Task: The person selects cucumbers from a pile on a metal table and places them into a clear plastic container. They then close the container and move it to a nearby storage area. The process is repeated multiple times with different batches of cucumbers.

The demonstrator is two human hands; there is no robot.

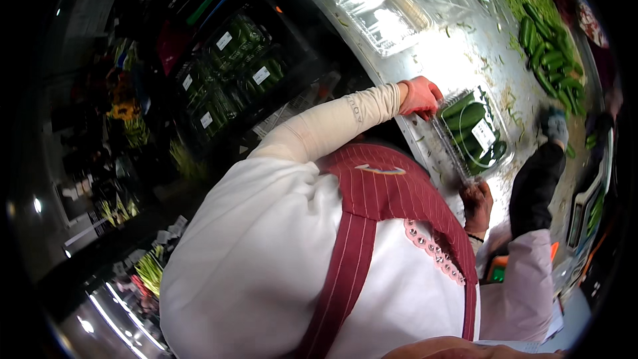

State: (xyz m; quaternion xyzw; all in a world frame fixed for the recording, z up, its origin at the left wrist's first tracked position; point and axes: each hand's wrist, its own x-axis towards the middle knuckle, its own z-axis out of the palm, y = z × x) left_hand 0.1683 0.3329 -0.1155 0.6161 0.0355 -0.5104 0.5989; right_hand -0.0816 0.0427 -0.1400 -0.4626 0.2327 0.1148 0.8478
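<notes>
A clear plastic clamshell box (471, 132) packed with green cucumbers lies on the metal worktable (438, 65) before me. Its lid is down over the cucumbers and carries a white printed label (483, 134). My left hand (421, 97), in a red glove below a cream sleeve, holds the upper corner of the box's near edge. At the other end of that edge, my right hand (477, 207) grips the lower corner, with a dark band at the wrist. Some of its fingers are hidden.
Empty clear boxes (379, 10) stand at the table's upper end. A cucumber pile (553, 60) lies across from me among green scraps. A co-worker's gloved hand (556, 124) reaches in from the right. Packed cucumber boxes (234, 70) fill a dark crate on my left.
</notes>
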